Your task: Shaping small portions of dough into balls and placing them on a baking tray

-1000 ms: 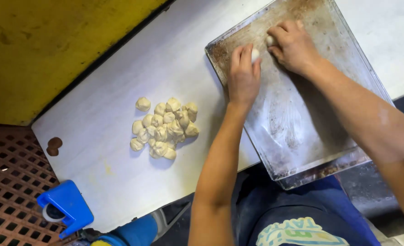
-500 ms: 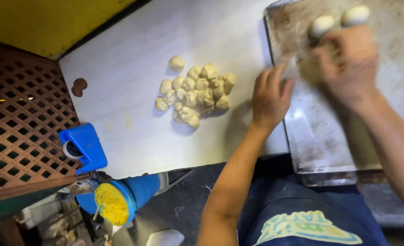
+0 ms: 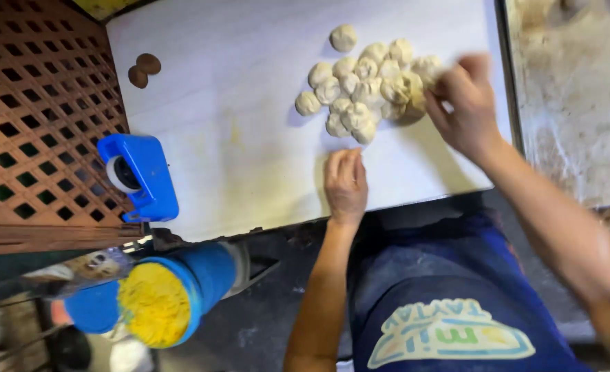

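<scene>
Beside the dough pile [image 3: 367,86], the right hand [image 3: 465,110] pinches a soft, probably sticky piece at its edge; the left hand [image 3: 345,184] rests flat on the counter [image 3: 236,131] below the pile.

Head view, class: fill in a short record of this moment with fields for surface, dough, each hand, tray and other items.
Surface: white board, lightly stained.
Dough: heap of small pale dough pieces on the board, one piece lying slightly apart at the top.
Right hand: at the heap's right edge, fingers on the pieces; blurred, so the grip cannot be told.
Left hand: palm down on the board below the heap, holding nothing.
Tray: floured metal baking tray right of the board.
Other items: blue tape dispenser and brown lattice crate at left.
</scene>
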